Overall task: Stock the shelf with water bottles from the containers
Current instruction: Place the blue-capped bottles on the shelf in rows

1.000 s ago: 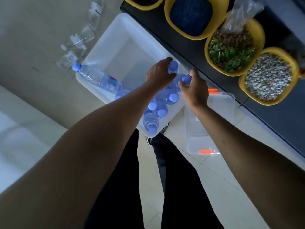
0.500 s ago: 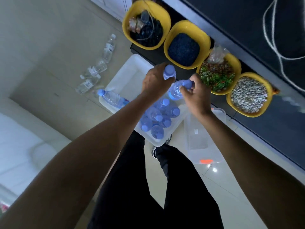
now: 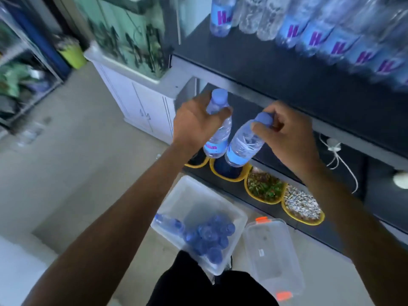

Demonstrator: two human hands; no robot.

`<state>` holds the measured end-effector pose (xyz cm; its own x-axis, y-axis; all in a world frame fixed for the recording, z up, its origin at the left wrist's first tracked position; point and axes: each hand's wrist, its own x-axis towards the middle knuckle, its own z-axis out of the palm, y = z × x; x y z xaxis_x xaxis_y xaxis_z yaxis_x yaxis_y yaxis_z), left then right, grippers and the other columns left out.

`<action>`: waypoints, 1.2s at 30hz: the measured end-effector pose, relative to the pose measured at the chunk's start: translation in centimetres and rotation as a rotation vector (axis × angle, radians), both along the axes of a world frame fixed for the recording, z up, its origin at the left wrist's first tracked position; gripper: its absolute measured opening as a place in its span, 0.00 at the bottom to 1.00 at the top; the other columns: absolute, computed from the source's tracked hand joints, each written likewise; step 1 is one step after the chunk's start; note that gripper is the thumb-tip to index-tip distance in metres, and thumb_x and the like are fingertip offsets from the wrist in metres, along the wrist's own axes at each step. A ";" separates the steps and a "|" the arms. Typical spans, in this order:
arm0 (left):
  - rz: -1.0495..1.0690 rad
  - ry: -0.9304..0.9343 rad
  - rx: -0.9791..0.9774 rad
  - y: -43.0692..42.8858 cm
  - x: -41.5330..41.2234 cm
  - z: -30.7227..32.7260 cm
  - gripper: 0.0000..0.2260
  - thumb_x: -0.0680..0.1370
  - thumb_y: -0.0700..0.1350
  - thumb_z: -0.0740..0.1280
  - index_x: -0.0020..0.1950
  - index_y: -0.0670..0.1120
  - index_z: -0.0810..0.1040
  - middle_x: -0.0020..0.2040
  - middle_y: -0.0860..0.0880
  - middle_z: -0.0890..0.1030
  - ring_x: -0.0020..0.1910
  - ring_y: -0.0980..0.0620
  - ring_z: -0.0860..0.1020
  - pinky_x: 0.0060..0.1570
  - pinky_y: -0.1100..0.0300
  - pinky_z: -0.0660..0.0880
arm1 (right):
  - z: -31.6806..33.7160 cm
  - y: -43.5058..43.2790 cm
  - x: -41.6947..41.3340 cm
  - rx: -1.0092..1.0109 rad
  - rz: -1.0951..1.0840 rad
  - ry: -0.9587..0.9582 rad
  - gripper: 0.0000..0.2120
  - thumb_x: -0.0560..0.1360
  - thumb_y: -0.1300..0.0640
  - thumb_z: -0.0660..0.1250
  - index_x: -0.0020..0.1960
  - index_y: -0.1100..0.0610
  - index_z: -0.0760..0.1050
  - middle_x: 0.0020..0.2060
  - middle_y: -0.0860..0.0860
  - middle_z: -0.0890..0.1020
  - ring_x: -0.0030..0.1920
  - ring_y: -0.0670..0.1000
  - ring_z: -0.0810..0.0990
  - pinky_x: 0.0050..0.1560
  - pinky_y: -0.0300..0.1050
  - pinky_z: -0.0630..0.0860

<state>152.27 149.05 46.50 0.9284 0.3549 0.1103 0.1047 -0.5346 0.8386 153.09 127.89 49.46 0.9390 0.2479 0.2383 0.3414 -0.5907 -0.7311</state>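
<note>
My left hand [image 3: 196, 122] grips a water bottle [image 3: 217, 138] by its neck, blue cap up. My right hand [image 3: 284, 133] pinches the cap end of a second water bottle [image 3: 242, 144], which hangs tilted beside the first. Both bottles are held in front of the dark shelf [image 3: 276, 69], just below its upper board, where a row of labelled bottles [image 3: 309, 29] stands. On the floor below, a clear container [image 3: 192, 199] holds several blue-capped bottles [image 3: 209, 237], one of them lying across its left rim.
A smaller clear box with orange clips [image 3: 273, 257] stands on the floor to the right of the container. Yellow bowls of grains and seeds [image 3: 284, 197] line the lowest shelf. A white cabinet [image 3: 136, 102] with a fish tank stands to the left. A white cord [image 3: 337, 157] hangs at right.
Both hands have lifted their bottles out of the container and up to shelf height. The view has swung upward from the floor to the shelf.
</note>
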 end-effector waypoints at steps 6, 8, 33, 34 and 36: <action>-0.097 -0.157 -0.012 0.9 5.9 12.1 0.12 0.68 0.64 0.70 0.45 0.59 0.81 0.32 0.64 0.79 0.34 0.60 0.76 0.36 0.62 0.69 | 11.7 -0.4 5.2 -0.039 -0.024 -0.121 0.07 0.76 0.55 0.73 0.44 0.57 0.78 0.29 0.56 0.74 0.29 0.44 0.67 0.32 0.35 0.65; -0.114 -0.181 0.001 0.7 7.8 14.3 0.14 0.69 0.63 0.71 0.48 0.57 0.82 0.35 0.61 0.80 0.38 0.55 0.78 0.39 0.61 0.72 | 14.1 -1.1 7.5 -0.100 -0.022 -0.145 0.06 0.77 0.55 0.72 0.45 0.56 0.78 0.26 0.50 0.71 0.26 0.43 0.67 0.31 0.32 0.62; -0.037 0.109 0.191 -7.2 20.8 10.8 0.37 0.69 0.73 0.68 0.63 0.46 0.64 0.58 0.43 0.81 0.57 0.40 0.81 0.55 0.46 0.77 | 10.3 -4.0 23.7 -0.289 0.042 -0.077 0.15 0.75 0.62 0.71 0.59 0.59 0.73 0.57 0.59 0.71 0.56 0.58 0.74 0.56 0.52 0.74; -0.052 0.110 0.147 -6.9 20.9 10.4 0.38 0.68 0.73 0.68 0.62 0.47 0.63 0.57 0.44 0.81 0.57 0.40 0.81 0.55 0.46 0.77 | 10.3 -3.9 23.8 -0.251 0.061 -0.056 0.18 0.75 0.64 0.71 0.62 0.59 0.71 0.59 0.59 0.71 0.57 0.57 0.74 0.55 0.51 0.74; -0.144 0.092 -0.011 -6.2 20.4 9.3 0.38 0.64 0.71 0.72 0.61 0.49 0.63 0.57 0.48 0.79 0.57 0.42 0.80 0.57 0.44 0.78 | 10.4 -4.2 24.1 -0.126 0.083 0.057 0.24 0.75 0.67 0.69 0.68 0.59 0.65 0.62 0.56 0.69 0.55 0.53 0.75 0.52 0.48 0.75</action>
<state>172.67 142.87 55.79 0.9758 0.2178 0.0192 0.1042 -0.5406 0.8348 177.20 123.72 59.89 0.9254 0.3493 0.1472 0.3526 -0.6502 -0.6730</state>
